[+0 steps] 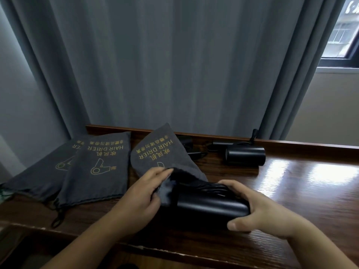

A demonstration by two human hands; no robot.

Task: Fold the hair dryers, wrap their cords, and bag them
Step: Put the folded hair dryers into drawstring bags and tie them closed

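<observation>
The right hand (258, 208) wraps around the rear end of the folded hair dryer (209, 204), thumb underneath and fingers curled over the top, where the wrapped cord (213, 186) lies bundled. The left hand (143, 193) pinches the rim of the open bag (155, 152) and holds its mouth against the dryer's front end. The dryer sits near the front edge of the tabletop (301, 181), only its nose at the bag opening.

Risks, as judged from this position:
- The cord bundle may snag on the bag rim and unwind if the dryer is pushed in while the mouth is only partly spread.
- The left-hand pinch holds one side of the rim only; the fabric may bunch ahead of the dryer and block entry.
- The drawstring may be dragged inside with the dryer.

Limits of view:
- The bag interior is dark; how far the nose has entered cannot be determined.
- The folded handle is indistinguishable from the black body.
- A second dryer (245, 155) near the back edge has its cord partly hidden behind the raised bag.
- Two flat bags (101, 164) overlap at the left edge; their contents, if any, cannot be determined.
</observation>
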